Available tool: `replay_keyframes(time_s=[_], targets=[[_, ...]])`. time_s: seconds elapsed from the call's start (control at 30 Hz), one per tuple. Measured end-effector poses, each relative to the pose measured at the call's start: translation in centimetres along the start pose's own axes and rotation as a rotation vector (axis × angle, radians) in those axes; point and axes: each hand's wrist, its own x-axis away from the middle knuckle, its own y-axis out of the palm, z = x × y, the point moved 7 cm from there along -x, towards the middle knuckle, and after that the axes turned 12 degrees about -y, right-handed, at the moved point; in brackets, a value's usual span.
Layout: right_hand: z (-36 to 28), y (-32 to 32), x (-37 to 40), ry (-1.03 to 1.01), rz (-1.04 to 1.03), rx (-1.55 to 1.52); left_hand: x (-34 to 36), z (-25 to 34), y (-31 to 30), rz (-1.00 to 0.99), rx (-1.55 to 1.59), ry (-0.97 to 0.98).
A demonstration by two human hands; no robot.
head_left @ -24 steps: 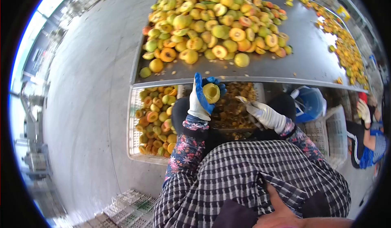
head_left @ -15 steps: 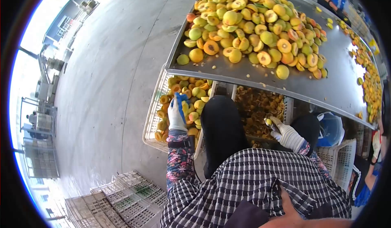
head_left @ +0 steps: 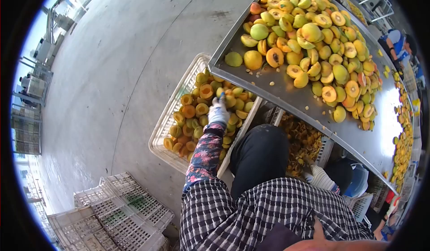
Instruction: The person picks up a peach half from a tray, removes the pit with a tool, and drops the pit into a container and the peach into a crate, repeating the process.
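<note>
My left hand (head_left: pixel 218 113), in a white glove with blue fingertips, reaches down into a white plastic crate (head_left: pixel 166 112) of halved yellow-green fruit that looks like peaches (head_left: pixel 189 111). Its fingertips are among the fruit, blurred by motion. Low beside my right knee, my right hand (head_left: pixel 320 178) in a white knitted glove is curled at the near edge of a second crate (head_left: pixel 325 150). That one holds brown-orange fruit scraps (head_left: pixel 301 144). The right fingers are partly hidden and smeared; what they hold I cannot make out.
A metal table (head_left: pixel 286 94) carries a big heap of halved fruit (head_left: pixel 313 40), its edge above both crates. Stacked plastic crates (head_left: pixel 121 206) stand on the floor at lower left. A blue bucket (head_left: pixel 357 181) sits to the right. Other people (head_left: pixel 396 45) are on the far side.
My view has turned, so table and crates appear shifted. My left hand has moved farther in over the fruit crate. My right hand has dropped lower, and the small yellow-green piece at its fingers no longer shows.
</note>
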Motion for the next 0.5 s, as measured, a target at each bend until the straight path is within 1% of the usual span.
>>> replay_keyframes(time_s=[0.03, 0.07, 0.13, 0.17, 0.2, 0.23, 0.27, 0.3, 0.33, 0.37, 0.43, 0.5], targets=[[0.5, 0.5, -0.6, -0.064, 0.012, 0.001, -0.3, 0.9, 0.2, 0.069, 0.109, 0.047], [2.0, 0.9, -1.5, -0.132, 0.025, 0.004, -1.1, 1.6, 0.5, 0.053, 0.152, 0.087], [5.1, 2.2, -2.7, -0.159, 0.031, -0.097, -2.2, 3.4, 0.2, 0.003, 0.19, 0.157], [7.0, 2.7, -3.4, -0.118, 0.019, -0.192, -3.0, 4.5, 0.7, -0.03, 0.193, 0.182], [6.6, 2.2, -4.3, -0.115, 0.013, -0.189, -3.7, 5.7, 1.2, -0.074, 0.03, 0.2], [4.5, 1.7, -5.3, -0.113, 0.006, -0.186, -3.9, 7.3, 0.8, 0.011, -0.046, 0.301], [2.1, 1.2, -5.1, -0.137, 0.002, -0.094, -4.6, 7.7, 0.7, -0.03, -0.067, 0.344], [2.6, 1.2, -4.9, -0.083, -0.02, -0.075, -4.5, 8.4, -0.3, -0.076, -0.09, 0.388], [3.0, 1.2, -4.7, -0.03, -0.044, -0.054, -4.3, 7.8, -1.2, -0.086, -0.08, 0.342], [3.7, 1.2, -4.4, 0.023, -0.07, -0.033, -5.4, 6.7, -1.4, -0.124, -0.211, 0.245], [2.8, 0.7, -4.8, -0.056, -0.051, -0.003, -6.9, 4.2, -3.8, 0.119, -0.187, 0.142], [7.3, 1.6, -5.3, -0.066, 0.009, -0.129, -6.5, -0.3, -6.5, 0.05, -0.044, -0.062]])
